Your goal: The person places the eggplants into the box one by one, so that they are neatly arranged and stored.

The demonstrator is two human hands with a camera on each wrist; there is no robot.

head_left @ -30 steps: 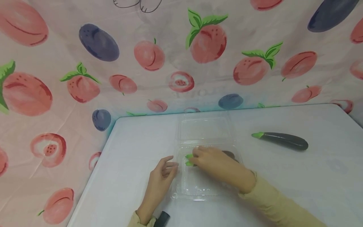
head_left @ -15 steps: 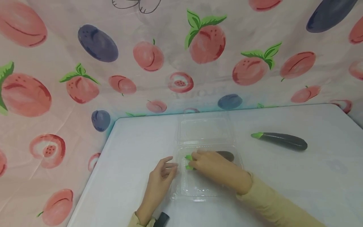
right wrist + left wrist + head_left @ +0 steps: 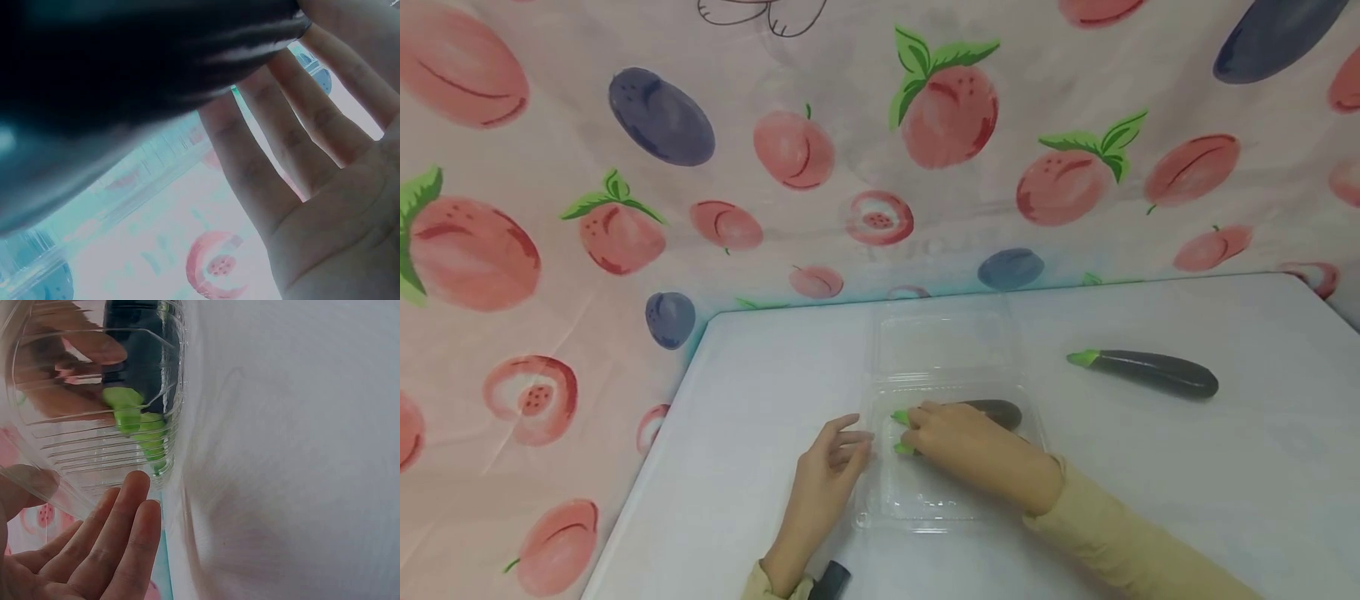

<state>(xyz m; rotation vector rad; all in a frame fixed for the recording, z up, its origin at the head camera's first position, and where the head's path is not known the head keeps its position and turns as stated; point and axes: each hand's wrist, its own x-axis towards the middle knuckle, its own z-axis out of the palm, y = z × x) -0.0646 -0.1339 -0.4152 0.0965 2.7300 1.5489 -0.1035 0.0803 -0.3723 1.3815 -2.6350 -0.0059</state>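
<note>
A clear plastic clamshell container (image 3: 917, 507) lies with its lid (image 3: 943, 340) folded back. Inside, toward its rear, rests a dark eggplant (image 3: 1002, 412) with a green stem end. My right hand (image 3: 973, 446) grips a second eggplant (image 3: 125, 69) near its green cap, low inside the container; the hand hides most of it in the head view. At the container's left side is my left hand (image 3: 823, 479), its fingers nearly straight. In the left wrist view its fingertips (image 3: 136, 482) meet the ribbed clear wall, the thumb beside the rim.
Another eggplant (image 3: 1153, 372) lies on the white table (image 3: 1187, 475) to the right of the container. Close to the left sleeve is a black cylindrical object (image 3: 830, 581). Fruit-printed cloth (image 3: 880, 150) hangs behind and left of the table.
The gripped eggplant's green end has shifted slightly toward the person, widening its gap from the rear eggplant. The right hand moved a little with it; the left hand stayed in place.
</note>
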